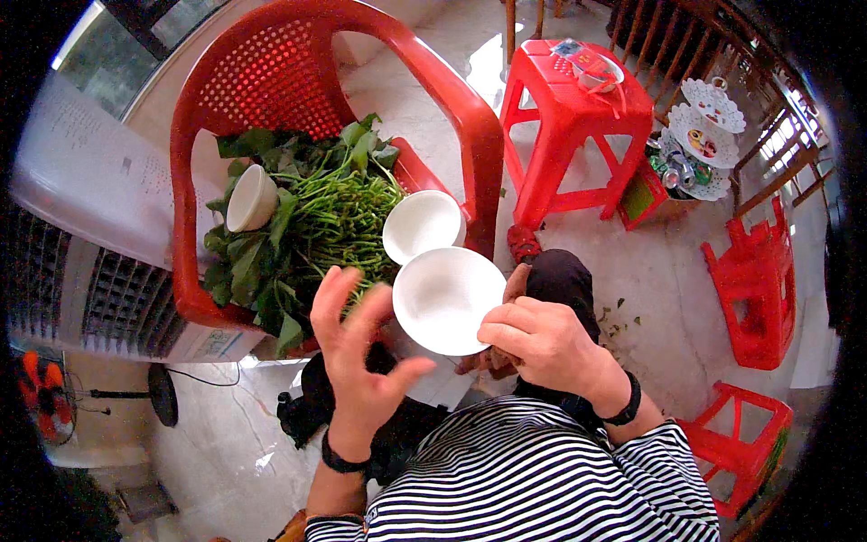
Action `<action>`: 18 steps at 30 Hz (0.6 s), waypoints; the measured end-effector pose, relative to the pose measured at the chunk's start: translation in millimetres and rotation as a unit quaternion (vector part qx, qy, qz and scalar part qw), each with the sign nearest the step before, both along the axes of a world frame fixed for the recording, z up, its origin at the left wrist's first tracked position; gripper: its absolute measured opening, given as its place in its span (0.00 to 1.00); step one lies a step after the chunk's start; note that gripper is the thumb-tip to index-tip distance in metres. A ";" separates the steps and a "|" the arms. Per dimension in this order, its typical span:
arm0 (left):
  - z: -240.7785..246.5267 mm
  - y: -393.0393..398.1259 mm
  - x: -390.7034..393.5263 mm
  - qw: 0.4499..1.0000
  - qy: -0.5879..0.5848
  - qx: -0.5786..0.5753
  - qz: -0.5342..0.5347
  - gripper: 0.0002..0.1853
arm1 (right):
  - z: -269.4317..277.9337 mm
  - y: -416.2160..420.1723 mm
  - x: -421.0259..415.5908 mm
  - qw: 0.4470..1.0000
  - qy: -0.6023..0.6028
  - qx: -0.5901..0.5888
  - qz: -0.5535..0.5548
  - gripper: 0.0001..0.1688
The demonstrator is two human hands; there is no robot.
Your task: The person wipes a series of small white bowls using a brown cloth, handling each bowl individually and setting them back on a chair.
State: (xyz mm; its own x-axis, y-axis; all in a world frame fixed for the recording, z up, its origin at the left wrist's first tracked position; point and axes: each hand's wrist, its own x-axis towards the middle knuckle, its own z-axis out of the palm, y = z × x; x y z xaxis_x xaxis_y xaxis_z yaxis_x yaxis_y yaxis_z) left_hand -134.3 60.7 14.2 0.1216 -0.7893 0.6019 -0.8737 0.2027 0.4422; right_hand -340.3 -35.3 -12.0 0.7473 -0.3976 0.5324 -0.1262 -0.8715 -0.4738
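Observation:
My right hand (542, 339) grips the right rim of a white bowl (449, 300), its hollow facing up. Just left of that bowl, my left hand (362, 352) is raised with fingers spread and slightly blurred, holding nothing. A second white bowl (423, 226) lies behind the held one, partly covered by it, at the edge of a heap of leafy green stems (339, 210). Another white bowl (252, 198) rests tilted on the leaves at the left. The greens lie on the seat of a red plastic armchair (484, 149).
A red plastic stool (576, 101) at the upper right bears a bowl and red packets. Near it are a tiered white stand (704, 139) and a box of cans (681, 173). More red stools (758, 291) stand at right. A fan (47, 396) is at lower left.

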 end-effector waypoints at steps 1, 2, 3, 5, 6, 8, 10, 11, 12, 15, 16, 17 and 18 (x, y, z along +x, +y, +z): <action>11.4 1.2 -5.2 0.997 -0.070 0.015 -0.033 0.25 | -1.8 -0.9 -0.4 1.000 0.016 -0.004 0.008 0.11; 10.2 1.0 -7.2 0.987 -0.147 0.031 -0.061 0.18 | -2.4 -1.6 -1.4 0.999 0.031 -0.009 0.016 0.11; 7.1 2.0 -8.3 0.970 -0.224 0.047 -0.087 0.12 | -1.1 -1.7 -1.3 0.999 0.025 -0.001 0.019 0.12; -5.8 -0.4 -8.2 0.973 -0.202 0.059 -0.095 0.07 | 3.4 -1.8 -2.1 0.999 0.014 0.016 0.024 0.14; -9.3 -2.5 -5.5 0.977 -0.183 0.060 -0.094 0.07 | 4.1 -2.5 -2.5 0.998 -0.047 0.035 0.003 0.16; -10.0 -8.1 1.0 0.985 -0.158 0.032 -0.058 0.07 | 5.5 -6.9 -3.3 0.982 -0.167 0.072 -0.042 0.19; -15.7 -18.2 14.9 0.996 -0.090 0.002 -0.013 0.08 | 3.4 -14.1 -11.6 0.964 -0.196 0.099 -0.148 0.21; -16.3 -25.1 20.0 0.998 -0.056 -0.004 0.004 0.08 | -4.2 -19.0 -14.9 0.949 -0.203 0.121 -0.206 0.21; -16.5 -34.9 21.9 1.000 -0.009 -0.007 0.007 0.07 | -12.5 -26.4 -16.6 0.943 -0.207 0.122 -0.229 0.20; -24.8 -60.8 26.7 0.999 -0.013 -0.030 0.012 0.06 | -50.9 -36.8 -26.1 0.957 -0.100 0.086 -0.257 0.19; -30.3 -68.2 28.8 0.999 -0.031 -0.033 0.006 0.06 | -63.5 -36.1 -25.9 0.960 -0.088 0.105 -0.242 0.18; -36.8 -75.4 31.1 0.998 -0.049 -0.037 -0.001 0.06 | -70.7 -34.2 -25.2 0.965 -0.080 0.084 -0.235 0.18; -45.3 -80.5 31.7 0.997 -0.067 -0.037 -0.009 0.06 | -76.6 -31.8 -25.5 0.969 -0.072 0.065 -0.229 0.17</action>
State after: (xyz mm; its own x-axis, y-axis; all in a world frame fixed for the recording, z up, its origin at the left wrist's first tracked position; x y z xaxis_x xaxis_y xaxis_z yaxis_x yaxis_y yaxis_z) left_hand -102.6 -19.8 -31.1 0.0217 -0.7430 0.6689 -0.9197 0.2475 0.3047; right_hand -365.8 -67.1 -88.7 0.3980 -0.7408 0.5412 -0.4092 -0.6713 -0.6179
